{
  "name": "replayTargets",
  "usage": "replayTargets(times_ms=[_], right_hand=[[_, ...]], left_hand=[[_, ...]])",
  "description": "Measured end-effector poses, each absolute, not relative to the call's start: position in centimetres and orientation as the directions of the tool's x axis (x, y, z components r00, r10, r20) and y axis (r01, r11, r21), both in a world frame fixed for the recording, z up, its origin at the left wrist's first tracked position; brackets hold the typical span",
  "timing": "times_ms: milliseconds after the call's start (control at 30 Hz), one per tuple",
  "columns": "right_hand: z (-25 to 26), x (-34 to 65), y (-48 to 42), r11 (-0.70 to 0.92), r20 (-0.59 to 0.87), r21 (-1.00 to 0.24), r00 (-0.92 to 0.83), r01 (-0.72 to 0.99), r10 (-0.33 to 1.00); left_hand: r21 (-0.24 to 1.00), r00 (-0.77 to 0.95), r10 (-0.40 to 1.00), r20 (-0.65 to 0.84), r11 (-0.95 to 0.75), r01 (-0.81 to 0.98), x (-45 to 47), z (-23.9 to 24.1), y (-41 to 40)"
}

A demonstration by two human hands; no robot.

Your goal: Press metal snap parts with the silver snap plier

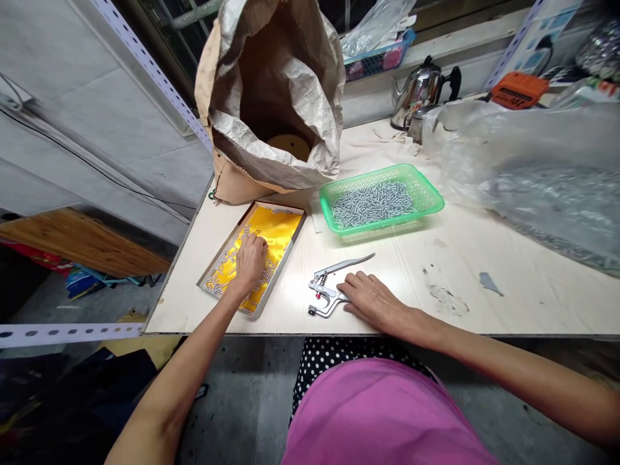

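Note:
My left hand [252, 258] is over a shallow tray [281, 282] lined with bright yellow, its fingers bent and closed among small silvery metal pieces [221, 274]. Whatever the fingertips hold is hidden. My right hand [374, 299] lies low on the table, its curled fingers over the lower handle of metal snap-fastener pliers [328, 298]. The pliers rest on the tabletop with their jaws apart, pointing left; the upper handle stands away from the hand. Behind them, a green mesh basket [431, 205] holds many small silvery metal pieces [372, 204].
A large open paper sack [276, 168] stands behind the tray. Clear plastic bags [547, 161] cover the right side of the table [523, 258]. A metal kettle [417, 93] and an orange object [519, 89] are at the back. A grey scrap [490, 283] lies to the right.

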State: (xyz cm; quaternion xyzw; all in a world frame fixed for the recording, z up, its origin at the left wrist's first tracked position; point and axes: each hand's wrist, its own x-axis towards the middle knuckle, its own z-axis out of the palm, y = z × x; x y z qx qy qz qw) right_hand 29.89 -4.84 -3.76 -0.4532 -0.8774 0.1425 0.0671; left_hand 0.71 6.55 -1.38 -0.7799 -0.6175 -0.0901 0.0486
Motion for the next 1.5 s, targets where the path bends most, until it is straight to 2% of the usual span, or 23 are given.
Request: replayTargets(times_ms=[100,200,333,467,567,667,767,867,933,1000,1100,1233,1300,1433,1500], right_hand=[[-4.7,30.8,-4.8,0.583,0.070,-0.405,-0.611,0.705,0.788],[-5.3,32.1,-4.6,0.587,0.186,-0.477,-0.578,0.654,0.795],[-5.8,35.0,-4.7,0.524,0.183,-0.462,-0.501,0.716,0.846],[-5.6,36.6,-5.3,0.466,0.126,-0.312,-0.450,0.828,0.884],[-4.4,34.5,-5.3,0.489,0.169,-0.175,-0.463,0.855,0.870],[-3.4,30.5,-4.6,0.614,0.174,-0.158,-0.590,0.773,0.788],[-3.4,26.8,-3.8,0.658,0.050,-0.164,-0.660,0.735,0.750],[-3.9,25.0,-3.6,0.634,-0.041,-0.172,-0.649,0.754,0.760],[-3.7,24.9,-3.4,0.640,-0.035,-0.196,-0.658,0.743,0.753],[-2.7,25.6,-2.7,0.659,0.028,-0.213,-0.669,0.722,0.742],[0.5,27.6,-0.1,0.595,0.171,-0.199,-0.571,0.778,0.803],[4.4,31.1,2.6,0.331,0.268,-0.156,-0.283,0.931,0.921],[4.6,32.7,1.9,0.298,0.196,-0.147,-0.267,0.943,0.943],[1.7,34.8,-2.5,0.354,-0.163,-0.184,-0.383,0.917,0.909],[-0.3,35.5,-4.3,0.358,-0.240,-0.178,-0.393,0.917,0.888]], left_hand=[[0.268,0.217,0.937,0.275,-0.291,0.919,2.7,-0.1,4.3],[0.514,0.165,0.963,0.215,-0.255,0.819,4.8,1.0,1.7],[0.801,0.076,0.992,-0.104,0.038,0.598,6.3,1.8,-1.0],[0.893,0.075,0.927,-0.366,0.328,0.310,6.1,2.0,-2.0],[0.880,0.057,0.886,-0.461,0.449,0.154,6.0,1.7,-2.1],[0.880,0.036,0.899,-0.437,0.418,0.227,6.3,0.8,-2.1],[0.839,0.047,0.965,-0.259,0.201,0.506,6.6,-0.9,-2.8],[0.659,0.180,0.984,-0.002,-0.134,0.740,6.5,-2.8,-4.0],[0.540,0.279,0.959,0.053,-0.262,0.800,6.2,-3.9,-4.8],[0.460,0.334,0.941,0.050,-0.318,0.829,5.8,-4.8,-5.2],[0.411,0.373,0.926,0.049,-0.359,0.838,5.5,-5.5,-5.3],[0.376,0.353,0.933,0.067,-0.351,0.858,5.3,-5.6,-5.4],[0.348,0.343,0.937,0.065,-0.343,0.872,5.1,-5.8,-5.5],[0.293,0.345,0.938,0.042,-0.342,0.893,4.5,-6.0,-5.7],[0.258,0.348,0.938,0.008,-0.338,0.905,4.5,-5.8,-5.8]])
